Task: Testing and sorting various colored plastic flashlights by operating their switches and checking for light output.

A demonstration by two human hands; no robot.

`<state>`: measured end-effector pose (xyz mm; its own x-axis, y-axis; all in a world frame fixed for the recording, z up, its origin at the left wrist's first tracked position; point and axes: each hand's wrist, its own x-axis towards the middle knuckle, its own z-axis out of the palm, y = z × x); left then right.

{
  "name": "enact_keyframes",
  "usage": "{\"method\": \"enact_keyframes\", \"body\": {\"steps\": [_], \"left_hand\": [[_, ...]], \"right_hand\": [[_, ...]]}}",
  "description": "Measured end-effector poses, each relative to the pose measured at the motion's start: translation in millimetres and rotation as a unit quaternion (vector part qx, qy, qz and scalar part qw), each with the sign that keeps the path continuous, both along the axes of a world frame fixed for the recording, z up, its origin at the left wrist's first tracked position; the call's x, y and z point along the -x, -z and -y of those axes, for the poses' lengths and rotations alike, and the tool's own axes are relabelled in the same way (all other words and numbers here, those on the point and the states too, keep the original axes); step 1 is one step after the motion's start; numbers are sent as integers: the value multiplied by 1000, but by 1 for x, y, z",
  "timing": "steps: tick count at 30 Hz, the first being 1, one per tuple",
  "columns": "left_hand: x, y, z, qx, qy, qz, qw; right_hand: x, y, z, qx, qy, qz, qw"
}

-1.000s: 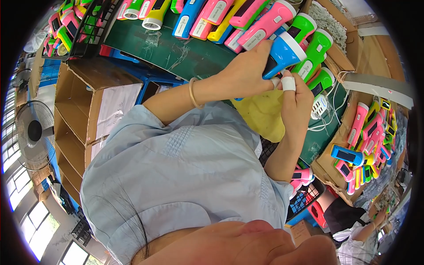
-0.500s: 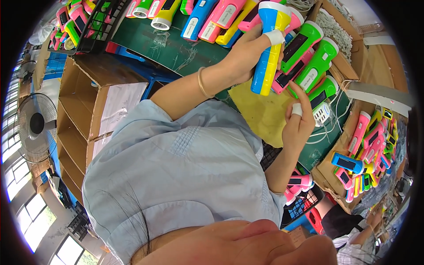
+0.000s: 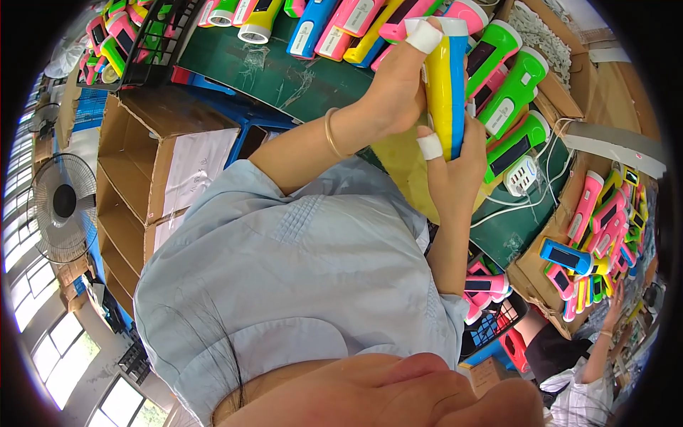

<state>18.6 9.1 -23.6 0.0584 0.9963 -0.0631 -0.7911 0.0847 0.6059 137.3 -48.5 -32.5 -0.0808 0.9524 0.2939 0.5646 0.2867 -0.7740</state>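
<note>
A yellow and blue flashlight stands nearly upright in both my hands, its wide white-rimmed head at the top. My left hand grips it near the head, with white tape around the thumb. Around its lower end closes my right hand, also with a taped thumb. Beneath them lies a yellow cloth on the green tabletop. Just right of my hands rest several green flashlights, among them one with a dark panel. A white multi-port charger with white cables sits beside it.
Pink, blue and yellow flashlights line the far side. A carton of white cables stands at the far right, and another carton near a flashlight pile. At left are a black crate, cardboard compartments and a fan.
My right hand has moved up and taken hold of the flashlight's lower end. The flashlight has turned about its length, and my left hand has shifted its grip with the thumb near the head.
</note>
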Motion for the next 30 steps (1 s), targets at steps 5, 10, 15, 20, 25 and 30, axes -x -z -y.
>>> {"method": "enact_keyframes", "body": {"steps": [5,10,15,20,25,30], "left_hand": [[1,3,0,-25,84,-36,995],[0,0,-3,-147,81,-234,958],[101,-20,-87,-211,-198,-407,866],[206,21,-219,-68,-254,-844,468],[198,16,-284,-6,-35,-956,290],[187,41,-352,39,34,-937,346]], "right_hand": [[-4,-8,-6,235,-59,-312,919],[-38,23,0,299,-19,-477,826],[-184,-9,-16,39,197,-503,841],[-359,17,-41,-48,450,-437,777],[-278,-34,-35,-63,511,-254,819],[-235,-31,-4,75,190,-477,855]]}}
